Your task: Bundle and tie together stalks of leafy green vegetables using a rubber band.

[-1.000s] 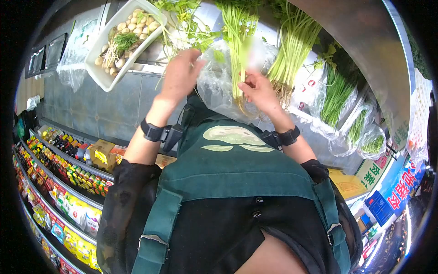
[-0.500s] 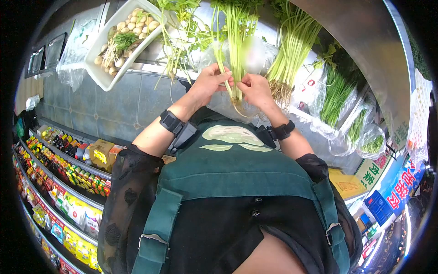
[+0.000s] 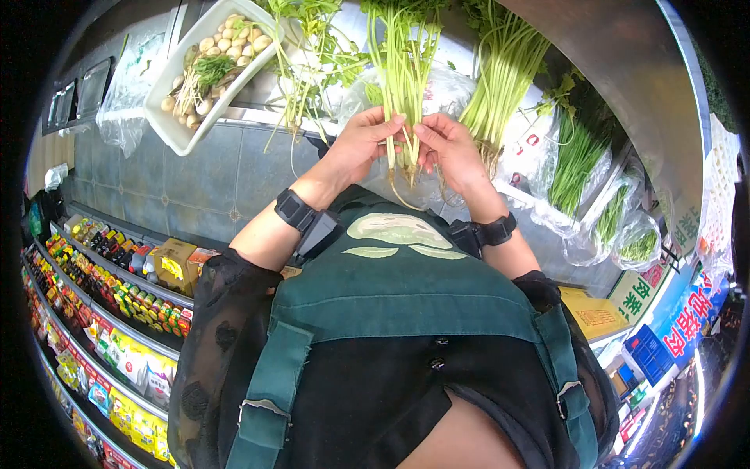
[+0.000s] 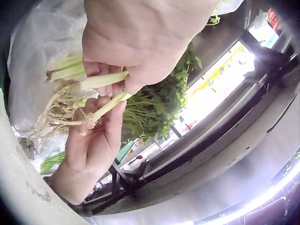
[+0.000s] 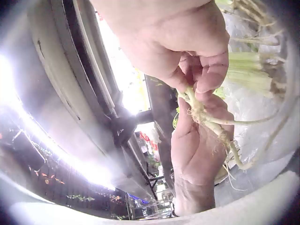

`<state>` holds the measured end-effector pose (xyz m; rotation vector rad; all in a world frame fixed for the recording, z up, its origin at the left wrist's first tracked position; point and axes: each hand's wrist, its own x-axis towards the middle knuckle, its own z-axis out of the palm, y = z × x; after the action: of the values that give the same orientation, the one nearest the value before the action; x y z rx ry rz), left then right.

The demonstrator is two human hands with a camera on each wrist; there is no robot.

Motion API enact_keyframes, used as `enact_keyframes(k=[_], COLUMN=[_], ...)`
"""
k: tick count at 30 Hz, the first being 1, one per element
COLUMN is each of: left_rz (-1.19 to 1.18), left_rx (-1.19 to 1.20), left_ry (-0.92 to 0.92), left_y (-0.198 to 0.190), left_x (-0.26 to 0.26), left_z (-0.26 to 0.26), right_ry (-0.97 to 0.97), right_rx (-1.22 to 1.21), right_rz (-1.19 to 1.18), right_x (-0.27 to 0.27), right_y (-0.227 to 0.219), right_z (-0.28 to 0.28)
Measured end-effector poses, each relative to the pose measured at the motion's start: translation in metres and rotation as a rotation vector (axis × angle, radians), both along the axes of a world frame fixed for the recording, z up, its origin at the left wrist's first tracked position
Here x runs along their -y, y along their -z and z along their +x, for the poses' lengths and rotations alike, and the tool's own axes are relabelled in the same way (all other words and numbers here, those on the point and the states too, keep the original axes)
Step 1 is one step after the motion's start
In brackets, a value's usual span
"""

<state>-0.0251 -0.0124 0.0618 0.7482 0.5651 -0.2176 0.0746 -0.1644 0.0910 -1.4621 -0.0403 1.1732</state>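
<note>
Thin green celery stalks (image 3: 400,74) with pale, rooted bases stand between my two hands, leaves toward the back of the counter. My left hand (image 3: 361,144) grips stalks on the left side near their bases. From the right, my right hand (image 3: 457,155) pinches stalks, its thumb close to the left thumb. In the left wrist view, stringy roots (image 4: 58,105) hang past the fingers. The right wrist view shows a knobbly root base (image 5: 199,112) just below the right fingertips. A second, thicker celery bunch (image 3: 500,86) lies to the right of my right hand.
A white tub (image 3: 180,141) of small round pale vegetables stands at the left. Loose celery sprigs (image 3: 301,86) lie between it and my hands. Clear plastic (image 3: 449,90) lies under the stalks. Bagged green chives (image 3: 578,168) sit right, and a metal edge (image 3: 609,47) curves overhead.
My left hand came in from the loose sprigs with a stalk and joined it to those at my right hand. Both hands are now close together around the bases.
</note>
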Motion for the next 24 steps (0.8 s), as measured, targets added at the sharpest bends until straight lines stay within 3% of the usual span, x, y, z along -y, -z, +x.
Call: enact_keyframes(k=[2,8,16,24], left_rz=[-0.088,-0.101,-0.123,-0.116], left_rx=[0.098,0.196,0.208,0.109], left_ry=[-0.083,-0.066,-0.087,-0.075], left_y=[-0.003,-0.007,-0.011,-0.009], left_x=[-0.001,0.001,0.001,0.007], left_z=[-0.003,-0.011,-0.017,-0.017], right_ry=[0.044,0.060,0.058,-0.054], right_rx=[-0.033,-0.084,-0.076,0.087], right_rz=[0.012,0.047,0.064,-0.011], right_x=[-0.001,-0.003,-0.005,-0.005], right_y=[0.001,0.001,0.001,-0.007], right_z=[-0.001,-0.002,-0.005,-0.012])
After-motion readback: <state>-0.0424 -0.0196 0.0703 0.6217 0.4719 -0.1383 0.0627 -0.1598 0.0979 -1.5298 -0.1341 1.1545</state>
